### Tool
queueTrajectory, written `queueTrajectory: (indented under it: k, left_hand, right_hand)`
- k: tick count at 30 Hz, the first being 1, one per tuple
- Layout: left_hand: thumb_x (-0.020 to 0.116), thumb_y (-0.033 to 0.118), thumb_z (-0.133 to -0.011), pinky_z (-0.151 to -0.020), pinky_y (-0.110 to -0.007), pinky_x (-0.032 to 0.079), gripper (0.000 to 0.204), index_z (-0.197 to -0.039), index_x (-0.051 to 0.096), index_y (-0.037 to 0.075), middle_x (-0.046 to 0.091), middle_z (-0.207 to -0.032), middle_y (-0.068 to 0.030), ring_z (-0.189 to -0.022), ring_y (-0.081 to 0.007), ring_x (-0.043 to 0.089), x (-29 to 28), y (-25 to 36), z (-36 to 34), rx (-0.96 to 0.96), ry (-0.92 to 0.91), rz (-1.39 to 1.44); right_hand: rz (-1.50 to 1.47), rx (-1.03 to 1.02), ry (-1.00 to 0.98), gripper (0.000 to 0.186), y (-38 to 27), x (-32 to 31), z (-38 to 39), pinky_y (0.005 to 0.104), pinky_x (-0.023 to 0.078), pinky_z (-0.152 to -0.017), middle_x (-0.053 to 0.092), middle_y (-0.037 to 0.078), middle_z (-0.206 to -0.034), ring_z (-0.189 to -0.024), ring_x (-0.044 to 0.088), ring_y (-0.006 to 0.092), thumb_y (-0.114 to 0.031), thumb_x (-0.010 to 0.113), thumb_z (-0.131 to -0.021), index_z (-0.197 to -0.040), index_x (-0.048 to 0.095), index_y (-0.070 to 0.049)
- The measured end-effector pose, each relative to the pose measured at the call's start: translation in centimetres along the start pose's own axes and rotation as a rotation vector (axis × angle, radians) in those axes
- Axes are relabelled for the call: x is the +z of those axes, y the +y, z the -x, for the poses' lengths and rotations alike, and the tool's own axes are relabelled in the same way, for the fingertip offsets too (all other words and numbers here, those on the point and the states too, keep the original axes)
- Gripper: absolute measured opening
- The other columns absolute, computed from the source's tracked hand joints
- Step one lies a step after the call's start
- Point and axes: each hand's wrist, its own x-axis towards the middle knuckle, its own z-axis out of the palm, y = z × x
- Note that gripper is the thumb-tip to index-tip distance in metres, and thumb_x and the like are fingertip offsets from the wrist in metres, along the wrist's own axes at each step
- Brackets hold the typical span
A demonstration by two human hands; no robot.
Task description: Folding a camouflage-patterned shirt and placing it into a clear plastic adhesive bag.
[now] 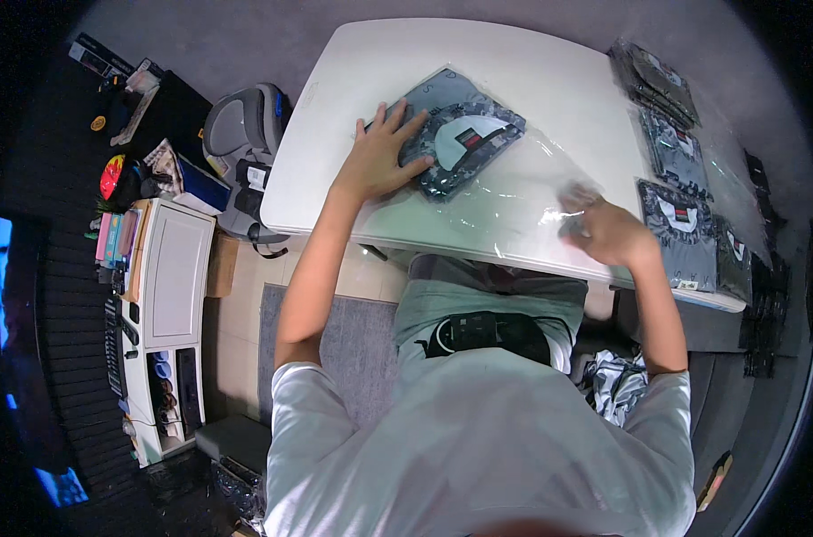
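A folded grey patterned shirt [451,94] with a pale inner collar and dark neck label lies on the white table, inside a clear plastic bag [514,201]. My left hand [379,161] rests on the left side of this packed shirt, fingers spread and open. The loose end of the bag stretches right across the tabletop toward my right hand [612,233]. That hand is just above the table's near edge, its fingers smeared by motion. Whether they grip the plastic cannot be made out.
Several bagged folded shirts [679,219] line the right side of the white table [361,54]. More clear plastic [728,161] drapes beyond them. A grey chair [236,125] stands left of the table, near a white cabinet [175,268]. Crumpled silvery material [617,385] lies low at right.
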Motion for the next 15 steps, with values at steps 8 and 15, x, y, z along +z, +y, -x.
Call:
queueTrajectory:
  k: [8,15]
  left_hand:
    - [0.052,0.071,-0.087,-0.112,-0.075,0.009,0.085,-0.152,0.043,0.018,0.027,-0.161,-0.0238,-0.148,-0.0502,0.017,3.6,5.0,-2.6,-0.015,0.024,-0.118]
    - [0.055,0.073,-0.083,-0.11,-0.076,0.009,0.088,-0.149,0.047,0.015,0.029,-0.159,-0.0247,-0.148,-0.0517,0.019,2.6,5.4,-2.5,-0.023,-0.029,-0.081]
  right_hand:
    - [0.071,0.219,0.657,0.023,-9.4,-8.3,-3.3,0.0489,0.054,-0.077,0.067,0.025,-0.08,-0.076,0.067,0.0424,-0.016,0.058,-0.088,-0.077,0.069,0.001]
    - [-0.079,-0.038,1.042,0.028,-11.1,-11.3,-1.4,0.0465,0.054,-0.069,0.065,0.022,-0.069,-0.07,0.067,0.0377,-0.023,0.061,-0.085,-0.069,0.068,-0.002]
